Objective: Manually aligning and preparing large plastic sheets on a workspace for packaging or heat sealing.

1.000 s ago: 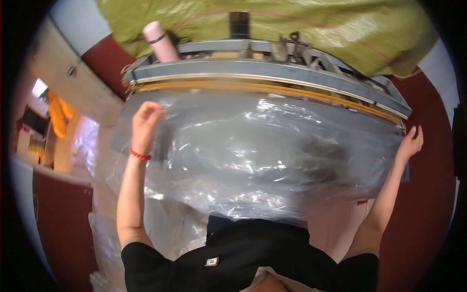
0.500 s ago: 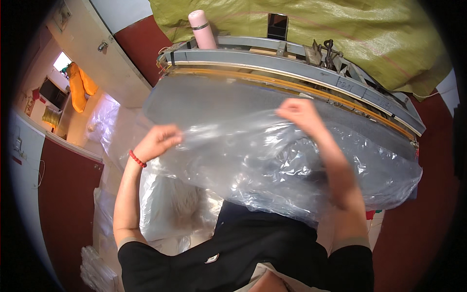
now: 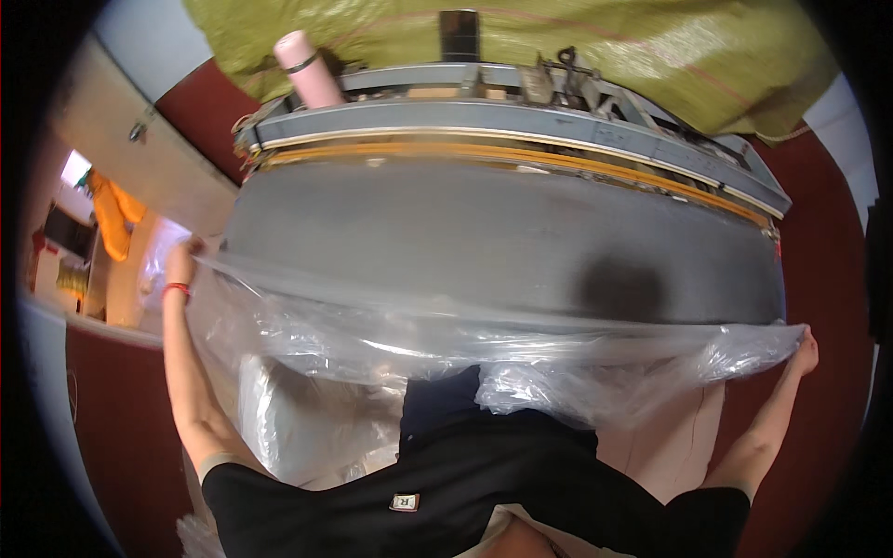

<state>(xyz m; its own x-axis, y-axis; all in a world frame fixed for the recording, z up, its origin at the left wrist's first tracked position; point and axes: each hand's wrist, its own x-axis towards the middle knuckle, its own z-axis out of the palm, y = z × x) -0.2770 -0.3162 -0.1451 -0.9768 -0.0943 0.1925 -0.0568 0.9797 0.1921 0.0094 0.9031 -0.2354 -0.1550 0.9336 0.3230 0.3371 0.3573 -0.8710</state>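
Note:
A clear plastic sheet (image 3: 437, 344) is stretched wide between my two hands, along the near edge of a grey work surface (image 3: 409, 223). My left hand (image 3: 182, 260), with a red bead bracelet on its wrist, grips one corner out past the surface's left end. Off the right end, my right hand (image 3: 807, 352) pinches the opposite corner. The upper edge runs nearly straight between them, while the lower part hangs in loose, shiny folds in front of my body. Whether the sheet has one layer or two, I cannot tell.
Behind the surface runs a long grey metal machine frame (image 3: 428, 113) with an orange strip. A pink flask (image 3: 309, 73) stands on it at the left. Bagged plastic (image 3: 307, 409) lies low on my left, near an open door (image 3: 139, 112). Yellow-green woven sheeting (image 3: 595, 46) hangs behind.
My hands have moved far apart, left hand leftward and right hand rightward and nearer. The bunched plastic is pulled out wide and off the grey surface, which now shows bare.

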